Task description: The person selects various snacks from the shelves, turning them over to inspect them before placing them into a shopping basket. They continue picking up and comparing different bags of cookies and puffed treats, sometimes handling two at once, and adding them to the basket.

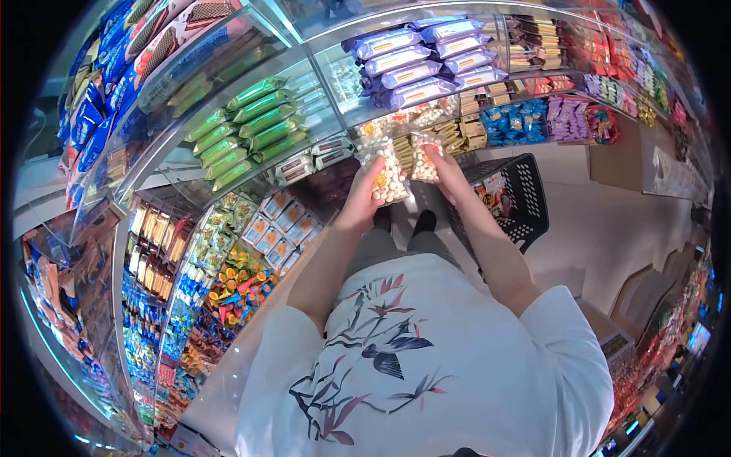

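Observation:
My left hand (363, 192) grips a clear bag of round, whitish sweets (393, 180), thumb lying over its front. A second, similar clear bag (424, 161) is in my right hand (449, 175), held a little to the right of the first. Both bags are upright in front of the shelf edge, above my feet. Behind them, more clear bags of pale sweets (435, 114) lie in a shelf bin. Close to my right forearm is a black perforated shopping basket (534, 199) with colourful packets inside.
Glass-walled shelves curve around the front and left, holding purple-white packs (415, 74), green packs (272, 122) and blue-wrapped sweets (512, 123). Cardboard boxes (620, 160) stand at the right, and others lie on the pale floor (567, 221).

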{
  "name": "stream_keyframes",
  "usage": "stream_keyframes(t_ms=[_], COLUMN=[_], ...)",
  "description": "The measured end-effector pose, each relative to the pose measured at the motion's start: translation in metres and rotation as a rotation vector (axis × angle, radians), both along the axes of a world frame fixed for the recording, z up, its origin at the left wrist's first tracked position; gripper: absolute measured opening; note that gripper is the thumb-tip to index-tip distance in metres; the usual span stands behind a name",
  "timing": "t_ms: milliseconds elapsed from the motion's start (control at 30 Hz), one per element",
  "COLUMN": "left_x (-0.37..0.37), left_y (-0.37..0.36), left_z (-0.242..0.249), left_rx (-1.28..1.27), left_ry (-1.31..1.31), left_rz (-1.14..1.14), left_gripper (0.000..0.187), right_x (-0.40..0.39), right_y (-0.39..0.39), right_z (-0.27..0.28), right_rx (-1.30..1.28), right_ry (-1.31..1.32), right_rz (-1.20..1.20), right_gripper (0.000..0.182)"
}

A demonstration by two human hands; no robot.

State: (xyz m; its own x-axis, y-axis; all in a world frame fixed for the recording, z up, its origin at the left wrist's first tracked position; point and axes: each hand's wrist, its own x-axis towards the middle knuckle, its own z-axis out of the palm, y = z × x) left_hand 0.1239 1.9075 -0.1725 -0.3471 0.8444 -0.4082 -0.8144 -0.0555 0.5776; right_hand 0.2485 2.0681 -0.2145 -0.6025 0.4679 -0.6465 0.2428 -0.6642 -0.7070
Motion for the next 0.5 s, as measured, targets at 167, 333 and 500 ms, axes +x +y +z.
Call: stream_keyframes(t_ms=[167, 333, 500], left_x=[0.013, 0.042, 0.051], left_y=[0.018, 0.042, 0.043], left_z=[0.007, 0.017, 0.02], left_rx=[-0.009, -0.108, -0.008], left_ry=[0.104, 0.157, -0.116], left_rz=[-0.055, 0.16, 0.081], left_gripper=[0.043, 0.044, 0.046], right_x=[0.024, 0.029, 0.034], right_y=[0.002, -0.003, -0.017], right_z=[0.069, 0.094, 0.095], right_rx=[-0.147, -0.075, 0.1], right_ry=[0.085, 0.258, 0.283], right_rz=[-0.083, -0.048, -0.032], right_gripper=[0.049, 0.045, 0.049])
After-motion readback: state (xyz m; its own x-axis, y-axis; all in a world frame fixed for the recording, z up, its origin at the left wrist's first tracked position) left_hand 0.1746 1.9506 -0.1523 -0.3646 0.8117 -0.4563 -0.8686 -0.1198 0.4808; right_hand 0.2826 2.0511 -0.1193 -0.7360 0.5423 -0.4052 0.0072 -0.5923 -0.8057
